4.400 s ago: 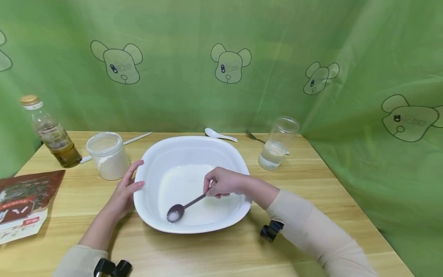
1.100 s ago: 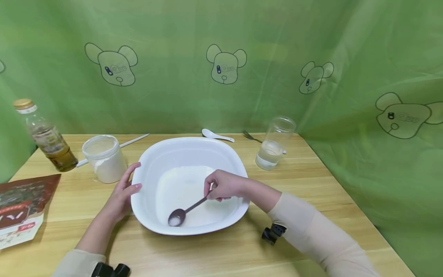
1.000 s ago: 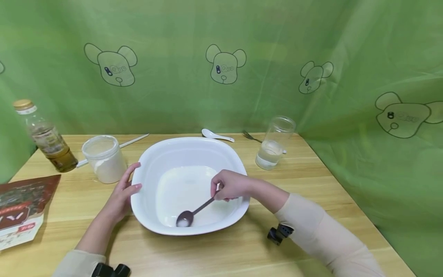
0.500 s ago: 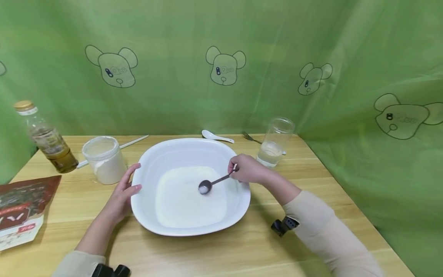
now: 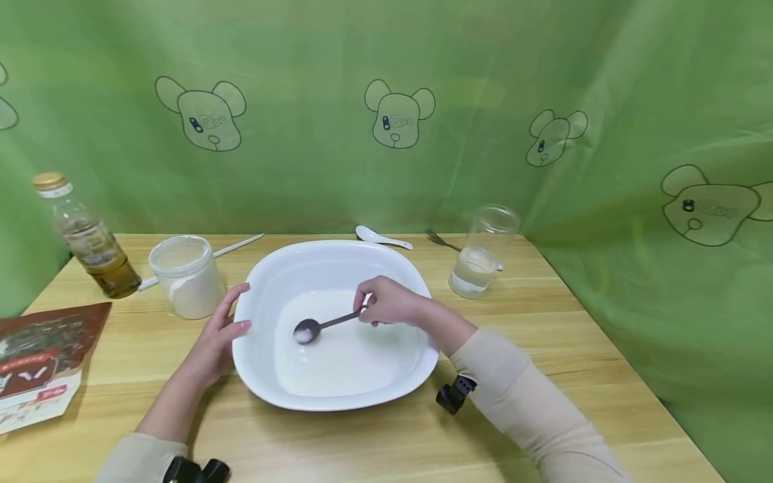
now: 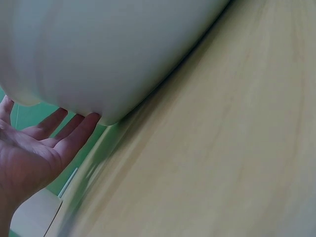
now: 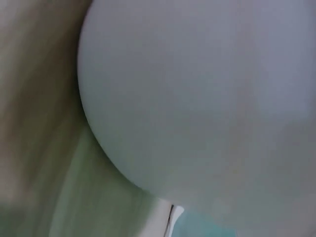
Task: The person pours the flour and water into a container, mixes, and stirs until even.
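A large white basin point(image 5: 335, 401) stands on the table, with a pale, shiny area across its bottom. My left hand point(image 5: 214, 339) holds its left rim, thumb and index finger on the edge. In the left wrist view, other fingers of the left hand point(image 6: 34, 153) touch the basin's outer wall point(image 6: 108, 54). My right hand point(image 5: 389, 302) pinches the handle of a dark brown spoon point(image 5: 308, 331) inside the basin. Something white lies in the spoon's bowl. The right wrist view shows mostly the basin's outside point(image 7: 173, 98); the right hand is hidden there.
Left of the basin are a jar of white powder point(image 5: 190, 285), a bottle of amber liquid point(image 5: 96, 248), a white stick point(image 5: 238, 244) and a brown-red packet point(image 5: 45, 362). Behind lie a white spoon point(image 5: 383, 238) and a fork point(image 5: 443, 241). A glass of clear liquid point(image 5: 477, 265) stands right.
My right hand has moved the brown spoon up and right through the basin, then back left to the left-centre. My left hand stays on the rim. The head view has shifted slightly.
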A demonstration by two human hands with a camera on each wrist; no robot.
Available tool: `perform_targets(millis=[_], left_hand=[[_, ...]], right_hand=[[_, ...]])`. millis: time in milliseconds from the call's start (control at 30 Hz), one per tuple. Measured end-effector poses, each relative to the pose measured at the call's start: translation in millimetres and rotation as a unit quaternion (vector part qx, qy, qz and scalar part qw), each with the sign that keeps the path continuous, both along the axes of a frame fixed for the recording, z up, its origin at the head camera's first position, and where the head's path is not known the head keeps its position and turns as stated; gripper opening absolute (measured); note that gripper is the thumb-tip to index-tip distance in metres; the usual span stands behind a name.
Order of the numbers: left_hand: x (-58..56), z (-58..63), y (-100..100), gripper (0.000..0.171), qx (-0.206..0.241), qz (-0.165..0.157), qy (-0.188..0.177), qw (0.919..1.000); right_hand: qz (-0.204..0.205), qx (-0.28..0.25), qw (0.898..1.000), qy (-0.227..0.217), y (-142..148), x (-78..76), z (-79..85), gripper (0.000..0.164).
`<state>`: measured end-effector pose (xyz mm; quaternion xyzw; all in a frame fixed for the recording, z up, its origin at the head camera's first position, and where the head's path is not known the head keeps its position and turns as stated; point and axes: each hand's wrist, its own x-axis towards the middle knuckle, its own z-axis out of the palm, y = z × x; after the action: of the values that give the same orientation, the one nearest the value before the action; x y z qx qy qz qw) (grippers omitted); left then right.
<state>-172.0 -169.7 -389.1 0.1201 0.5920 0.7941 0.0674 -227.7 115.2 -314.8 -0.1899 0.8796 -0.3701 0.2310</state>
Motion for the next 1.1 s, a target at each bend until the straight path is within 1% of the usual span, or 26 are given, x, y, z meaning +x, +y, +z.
perform_targets(millis=[100, 200, 267, 333, 467, 600, 700, 800, 867, 933, 1100], left_hand=[[0.0, 0.1, 0, 0.051, -0.005, 0.003, -0.001, 1.0000], [-0.4, 0.2, 0, 0.051, -0.004, 0.005, -0.001, 1.0000], [-0.7, 0.0, 0, 0.051, -0.002, 0.005, -0.002, 1.0000], [-0.7, -0.3, 0, 0.051, 0.001, 0.004, -0.002, 1.0000], [-0.9, -0.4, 0, 0.051, 0.001, 0.004, -0.006, 1.0000], [-0.7, 0.0, 0, 0.051, -0.002, 0.006, -0.012, 0.9999], [-0.7, 0.5, 0, 0.051, -0.004, 0.006, -0.014, 0.9999], [-1.0, 0.4, 0, 0.051, -0.002, 0.005, -0.013, 0.9999], [-0.8, 0.2, 0, 0.051, -0.002, 0.004, -0.013, 0.9999], [-0.4, 0.0, 0, 0.051, -0.003, 0.006, -0.013, 0.9999], [-0.4, 0.0, 1, 0.051, -0.004, 0.007, -0.010, 0.9999]], right_hand=[[0.042, -0.016, 0.999, -0.031, -1, 6.7, 1.0, 0.010], [0.081, -0.014, 0.995, -0.048, 6, 11.2, 5.0, 0.008], [0.098, -0.002, 0.994, -0.046, 13, 12.6, 8.5, 0.008], [0.101, 0.014, 0.994, -0.037, 23, 12.1, 11.9, 0.008], [0.084, 0.032, 0.996, -0.009, 41, 8.0, 20.9, 0.008], [0.032, 0.038, 0.999, 0.015, 49, -0.8, 25.8, 0.008], [-0.012, 0.034, 0.999, 0.028, 46, -8.8, 20.8, 0.009], [-0.042, 0.019, 0.999, 0.021, 35, -15.3, 11.4, 0.009], [-0.046, 0.005, 0.999, 0.011, 25, -16.9, 5.5, 0.010], [-0.044, -0.009, 0.999, -0.008, 14, -16.3, 0.6, 0.010], [-0.005, -0.027, 0.999, -0.040, -5, -5.0, -5.5, 0.008]])
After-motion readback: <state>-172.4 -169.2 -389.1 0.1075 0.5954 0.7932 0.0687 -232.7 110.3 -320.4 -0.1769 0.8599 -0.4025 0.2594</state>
